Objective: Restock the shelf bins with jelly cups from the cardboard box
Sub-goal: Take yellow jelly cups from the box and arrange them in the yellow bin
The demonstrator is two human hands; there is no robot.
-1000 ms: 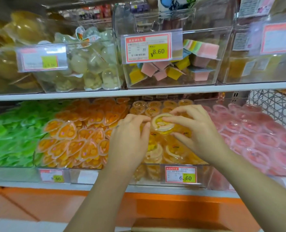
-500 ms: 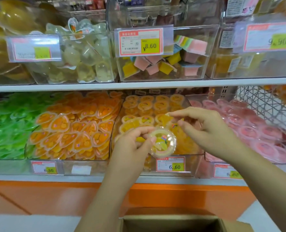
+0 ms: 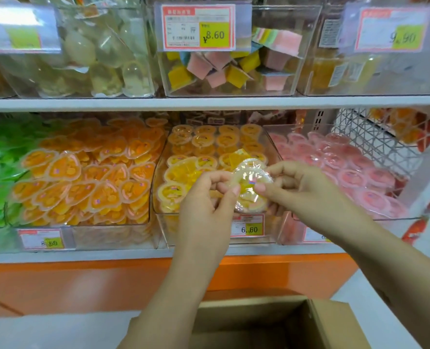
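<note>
While the left hand (image 3: 203,197) and right hand (image 3: 307,192) pinch one jelly cup (image 3: 251,177), the yellow bin (image 3: 169,222) sits behind, cardboard box (image 3: 334,323) below.

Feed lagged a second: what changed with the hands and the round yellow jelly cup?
The round yellow jelly cup came out of the clear plastic bin toward the person; the left hand lifted it, and the right hand now pinches it too. The bin itself stayed put.

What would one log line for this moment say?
left hand: pinches jelly cup | right hand: pinches same cup | where: at front of yellow-cup bin | cardboard box: open, below
</note>
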